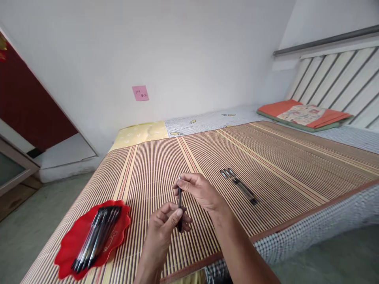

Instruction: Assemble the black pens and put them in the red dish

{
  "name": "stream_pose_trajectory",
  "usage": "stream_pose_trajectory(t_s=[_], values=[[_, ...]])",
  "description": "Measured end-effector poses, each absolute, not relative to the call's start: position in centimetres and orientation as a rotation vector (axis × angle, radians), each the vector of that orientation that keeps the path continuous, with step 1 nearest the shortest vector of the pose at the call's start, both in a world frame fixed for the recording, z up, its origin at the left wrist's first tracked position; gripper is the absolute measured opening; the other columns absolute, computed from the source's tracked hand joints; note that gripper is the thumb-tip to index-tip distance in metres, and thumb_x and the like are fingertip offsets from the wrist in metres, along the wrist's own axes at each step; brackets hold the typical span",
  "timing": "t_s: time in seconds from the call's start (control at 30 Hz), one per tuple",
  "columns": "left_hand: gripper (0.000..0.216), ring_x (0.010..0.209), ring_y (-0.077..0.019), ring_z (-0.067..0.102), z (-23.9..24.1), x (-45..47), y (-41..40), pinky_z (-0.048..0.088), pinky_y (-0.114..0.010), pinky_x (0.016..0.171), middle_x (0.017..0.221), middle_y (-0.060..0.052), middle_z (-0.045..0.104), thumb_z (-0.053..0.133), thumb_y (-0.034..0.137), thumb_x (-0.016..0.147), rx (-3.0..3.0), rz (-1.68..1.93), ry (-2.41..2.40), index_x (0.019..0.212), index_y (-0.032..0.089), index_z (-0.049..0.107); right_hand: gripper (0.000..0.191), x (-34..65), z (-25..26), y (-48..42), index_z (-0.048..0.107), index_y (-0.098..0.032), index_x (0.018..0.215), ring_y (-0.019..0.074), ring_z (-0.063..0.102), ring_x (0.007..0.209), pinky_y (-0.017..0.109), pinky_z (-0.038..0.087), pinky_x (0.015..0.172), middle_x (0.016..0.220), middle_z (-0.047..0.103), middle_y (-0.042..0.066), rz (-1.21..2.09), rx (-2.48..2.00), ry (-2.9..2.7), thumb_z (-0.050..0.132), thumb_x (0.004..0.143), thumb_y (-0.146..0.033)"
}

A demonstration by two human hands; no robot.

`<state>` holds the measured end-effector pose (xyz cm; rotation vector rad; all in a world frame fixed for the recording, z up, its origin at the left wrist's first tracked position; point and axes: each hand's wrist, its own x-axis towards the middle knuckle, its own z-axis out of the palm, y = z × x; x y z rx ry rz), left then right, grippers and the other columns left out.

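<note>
Both my hands are over the mat, holding one dark pen (pixel 180 197) almost upright between them. My left hand (pixel 167 221) grips its lower part between thumb and fingers. The top end is pinched by the thumb and fingers of my right hand (pixel 197 191). Some of the pen is hidden behind the fingers. To the left, a red scalloped plate (pixel 63 246) carries a bundle of clear and black pens (pixel 97 236). On the mat to the right lies a small group of pens (pixel 244 191), with short clear-and-dark pieces (pixel 227 173) at their far end.
A striped bamboo mat (pixel 154 165) covers the bed, over a checked sheet (pixel 296 236). At the far right, a folded orange and green cloth (pixel 304 114) lies by a white slatted headboard (pixel 340 75). A pink note (pixel 140 93) is stuck to the wall behind.
</note>
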<state>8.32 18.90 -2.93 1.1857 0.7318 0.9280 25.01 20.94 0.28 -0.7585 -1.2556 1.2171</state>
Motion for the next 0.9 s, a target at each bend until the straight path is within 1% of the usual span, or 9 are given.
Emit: stream_pose_trajectory(t_s=[0.13, 0.2, 0.27, 0.33, 0.4, 0.47, 0.53, 0.7, 0.9], values=[[0.031, 0.064, -0.0176, 0.069, -3.0, 8.6, 18.9, 0.054, -0.028, 0.063, 0.075, -0.007, 0.075, 0.079, 0.043, 0.083, 1.267, 0.985, 0.858, 0.08, 0.014, 0.069, 0.031, 25.2, 0.1, 21.2, 0.076, -0.018, 0.089, 0.0152, 0.068, 0.078, 0.032, 0.053, 0.082, 0.08, 0.072, 0.002, 1.167, -0.786, -1.293, 0.07, 0.091, -0.049], [0.032, 0.063, -0.0174, 0.069, -3.1, 8.7, 19.0, 0.054, -0.027, 0.062, 0.075, -0.006, 0.075, 0.079, 0.045, 0.082, 1.27, 0.996, 0.884, 0.081, 0.015, 0.068, 0.035, 26.1, -0.3, 21.5, 0.076, -0.019, 0.098, 0.0173, 0.07, 0.086, 0.036, 0.054, 0.089, 0.09, 0.074, 0.005, 1.109, -0.839, -1.338, 0.062, 0.096, -0.052], [0.033, 0.061, -0.0168, 0.068, -3.1, 8.5, 19.2, 0.053, -0.027, 0.061, 0.074, -0.005, 0.074, 0.079, 0.046, 0.081, 1.257, 0.992, 0.886, 0.082, 0.015, 0.067, 0.039, 27.8, -1.1, 21.9, 0.074, -0.021, 0.112, 0.0187, 0.069, 0.104, 0.037, 0.05, 0.098, 0.108, 0.075, 0.008, 0.916, -1.123, -1.396, 0.049, 0.103, -0.048], [0.033, 0.06, -0.0161, 0.067, -3.0, 8.3, 19.4, 0.053, -0.026, 0.06, 0.074, -0.005, 0.074, 0.079, 0.046, 0.081, 1.245, 0.99, 0.879, 0.082, 0.016, 0.067, 0.037, 29.9, -2.4, 22.5, 0.07, -0.02, 0.124, 0.0203, 0.062, 0.121, 0.037, 0.045, 0.106, 0.124, 0.07, 0.012, 0.554, -1.68, -1.396, 0.041, 0.106, -0.035], [0.032, 0.062, -0.0154, 0.067, -3.0, 8.1, 19.5, 0.053, -0.026, 0.062, 0.075, -0.005, 0.074, 0.077, 0.045, 0.083, 1.249, 0.992, 0.869, 0.082, 0.016, 0.067, 0.035, 32.0, -4.2, 22.9, 0.068, -0.013, 0.127, 0.0286, 0.054, 0.131, 0.042, 0.04, 0.11, 0.133, 0.064, 0.019, 0.259, -2.179, -1.308, 0.046, 0.101, -0.022], [0.03, 0.063, -0.0149, 0.066, -3.0, 7.9, 19.6, 0.052, -0.025, 0.063, 0.077, -0.005, 0.074, 0.076, 0.044, 0.085, 1.254, 1.001, 0.873, 0.082, 0.016, 0.066, 0.036, 33.7, -6.1, 23.1, 0.067, -0.005, 0.126, 0.0381, 0.049, 0.133, 0.049, 0.039, 0.108, 0.138, 0.059, 0.026, 0.192, -2.369, -1.231, 0.048, 0.097, -0.014], [0.028, 0.064, -0.0149, 0.066, -3.0, 7.9, 19.6, 0.052, -0.025, 0.064, 0.077, -0.005, 0.074, 0.074, 0.043, 0.087, 1.258, 1.002, 0.882, 0.082, 0.016, 0.066, 0.035, 34.6, -7.6, 23.1, 0.068, -0.002, 0.122, 0.0425, 0.049, 0.131, 0.053, 0.04, 0.104, 0.138, 0.057, 0.029, 0.207, -2.443, -1.202, 0.048, 0.096, -0.013], [0.028, 0.064, -0.0149, 0.065, -3.1, 7.9, 19.6, 0.051, -0.025, 0.063, 0.078, -0.004, 0.073, 0.074, 0.044, 0.087, 1.257, 0.994, 0.891, 0.084, 0.017, 0.067, 0.032, 35.0, -8.5, 23.2, 0.071, -0.004, 0.115, 0.0398, 0.052, 0.125, 0.049, 0.041, 0.1, 0.128, 0.064, 0.026, 0.182, -2.523, -1.211, 0.047, 0.096, -0.013], [0.03, 0.062, -0.0146, 0.064, -3.1, 8.1, 19.7, 0.051, -0.026, 0.062, 0.073, -0.004, 0.072, 0.076, 0.045, 0.084, 1.247, 0.972, 0.871, 0.082, 0.017, 0.066, 0.027, 34.6, -7.8, 23.3, 0.07, -0.007, 0.115, 0.0311, 0.063, 0.112, 0.037, 0.046, 0.089, 0.118, 0.069, 0.024, 0.229, -2.464, -1.237, 0.059, 0.091, -0.014]])
